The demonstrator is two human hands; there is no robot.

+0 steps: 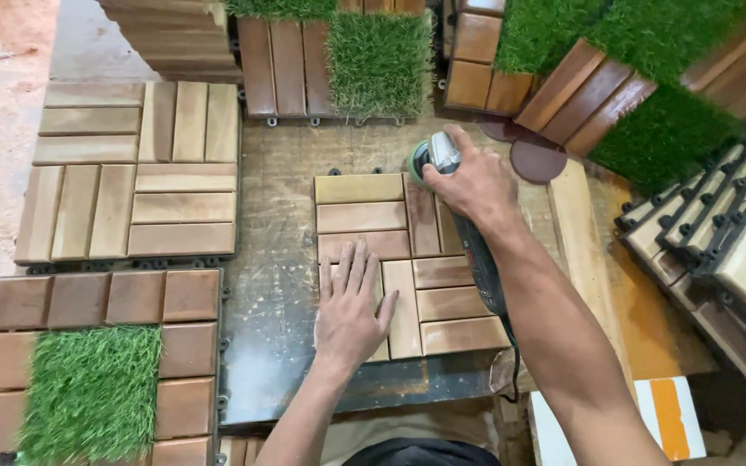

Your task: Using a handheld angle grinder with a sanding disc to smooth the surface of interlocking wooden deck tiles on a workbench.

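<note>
A square wooden deck tile (364,216) made of slats in a basket-weave pattern lies on the dark workbench (274,293). My left hand (351,306) presses flat on its lower-left slats, fingers spread. My right hand (468,183) grips a green-headed power sander (432,160) that rests on the tile's upper-right corner; the tool's dark body runs back under my forearm and a cable hangs off the bench edge.
A pale slat tile (135,173) and a brown tile with an artificial grass square (88,393) lie at the left. More grass and wood tiles (338,60) stand at the back. Brown sanding discs (537,160), a plank (584,233) and stacked tiles (727,233) are at the right.
</note>
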